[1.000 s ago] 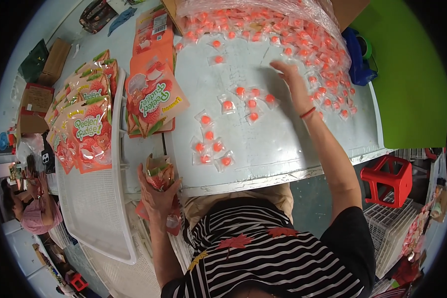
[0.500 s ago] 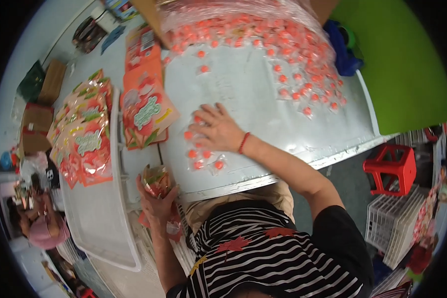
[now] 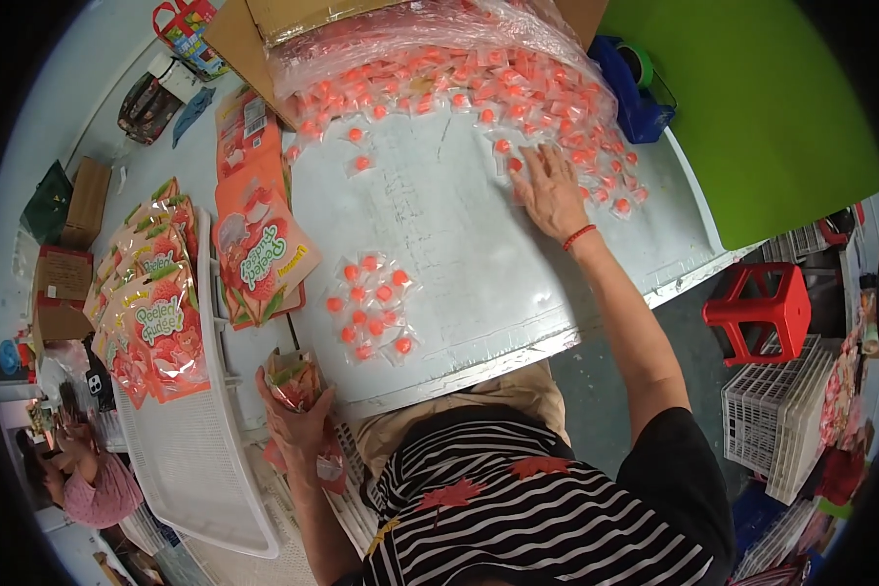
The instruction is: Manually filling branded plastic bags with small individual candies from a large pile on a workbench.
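Note:
My left hand [image 3: 291,422] is wrapped around an upright red-and-pink candy pouch [image 3: 296,379] at the table's near left edge. Spread over the far right of the tabletop, my right hand [image 3: 554,195] has its fingers stretched out, touching a few individually wrapped red candies [image 3: 515,164] at the edge of a big heap [image 3: 557,107]. A small group of the same wrapped candies [image 3: 359,317] lies on the table near the pouch. Flat printed pouches [image 3: 261,244] are stacked to the left of that group.
A cardboard box [image 3: 322,18] with clear plastic lining spills the heap. Filled pouches [image 3: 156,313] lie in a white plastic tray [image 3: 239,469] at left. A blue tape dispenser [image 3: 645,107] stands far right. On the floor is a red stool [image 3: 760,311]. Another person [image 3: 103,493] is at far left.
My right hand has moved from the small candy group to the far right, at the heap. That group now shows uncovered. My left hand still holds the pouch. The view has shifted slightly.

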Motion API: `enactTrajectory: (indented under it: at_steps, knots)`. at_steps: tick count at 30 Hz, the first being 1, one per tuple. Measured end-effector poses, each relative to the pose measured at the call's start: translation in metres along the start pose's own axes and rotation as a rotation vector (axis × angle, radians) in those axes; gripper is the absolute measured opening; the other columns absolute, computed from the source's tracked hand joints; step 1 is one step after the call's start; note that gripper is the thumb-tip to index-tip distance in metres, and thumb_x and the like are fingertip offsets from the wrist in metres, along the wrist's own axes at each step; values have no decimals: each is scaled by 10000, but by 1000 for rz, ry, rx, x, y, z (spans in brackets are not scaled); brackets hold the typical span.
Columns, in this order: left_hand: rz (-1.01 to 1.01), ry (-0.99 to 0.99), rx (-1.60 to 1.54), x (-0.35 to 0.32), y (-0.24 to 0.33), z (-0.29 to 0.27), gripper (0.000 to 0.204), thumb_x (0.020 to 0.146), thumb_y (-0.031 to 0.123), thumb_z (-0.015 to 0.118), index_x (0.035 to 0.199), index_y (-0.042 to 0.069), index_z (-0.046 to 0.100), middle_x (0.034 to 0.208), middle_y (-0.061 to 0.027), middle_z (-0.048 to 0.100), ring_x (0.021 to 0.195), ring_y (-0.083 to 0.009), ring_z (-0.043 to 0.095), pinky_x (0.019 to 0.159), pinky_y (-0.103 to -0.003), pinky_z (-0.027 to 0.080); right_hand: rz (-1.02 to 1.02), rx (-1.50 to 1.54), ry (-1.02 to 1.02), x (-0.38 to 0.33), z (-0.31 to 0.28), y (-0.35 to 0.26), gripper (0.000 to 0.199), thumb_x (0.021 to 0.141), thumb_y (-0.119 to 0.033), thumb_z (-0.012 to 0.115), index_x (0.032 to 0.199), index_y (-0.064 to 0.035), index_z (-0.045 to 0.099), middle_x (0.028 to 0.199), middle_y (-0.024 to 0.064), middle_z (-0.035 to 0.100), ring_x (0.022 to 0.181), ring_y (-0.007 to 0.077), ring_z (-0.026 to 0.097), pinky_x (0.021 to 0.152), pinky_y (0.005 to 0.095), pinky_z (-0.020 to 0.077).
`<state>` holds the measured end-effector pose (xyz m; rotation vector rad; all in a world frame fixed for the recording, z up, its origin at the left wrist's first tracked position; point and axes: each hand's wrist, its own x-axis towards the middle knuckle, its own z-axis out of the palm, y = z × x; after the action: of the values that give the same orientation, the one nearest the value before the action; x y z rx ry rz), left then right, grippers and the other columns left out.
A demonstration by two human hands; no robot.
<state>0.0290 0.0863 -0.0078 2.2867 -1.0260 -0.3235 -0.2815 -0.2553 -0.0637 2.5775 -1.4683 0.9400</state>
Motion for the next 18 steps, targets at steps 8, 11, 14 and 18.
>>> enactTrajectory:
  at_steps: [8, 11, 14, 18]
  knots:
    - [24, 29, 19, -3, 6, 3, 1011, 600, 222, 846, 1411, 70, 262, 1247, -226, 522, 1140, -371, 528, 953, -422, 426, 32, 358, -30, -9, 20, -32, 391, 921, -284, 484, 1252, -78, 505, 1287, 205, 475, 1189, 357, 444, 992, 465, 361]
    - [2, 19, -19, -4, 10, 1, 995, 610, 197, 838, 1415, 74, 267, 1247, -206, 531, 1145, -341, 534, 956, -405, 427, 665, 1284, 82, -5, 10, 2, 416, 985, -296, 370, 1267, -14, 487, 1241, 162, 537, 1182, 279, 496, 1002, 396, 392]
    - [-6, 6, -47, -4, 13, -1, 992, 611, 193, 838, 1414, 72, 269, 1249, -201, 531, 1144, -331, 535, 959, -404, 426, 885, 1654, 250, -3, 5, 35, 416, 986, -307, 370, 1181, 30, 515, 1161, 159, 579, 1098, 267, 555, 978, 373, 425]
    - [-13, 10, -56, -5, 11, -1, 991, 611, 189, 837, 1414, 71, 268, 1264, -190, 520, 1145, -317, 533, 962, -400, 427, 931, 1498, 306, 4, 4, 41, 453, 996, -371, 355, 1098, 28, 544, 1030, 151, 626, 976, 255, 616, 884, 352, 485]
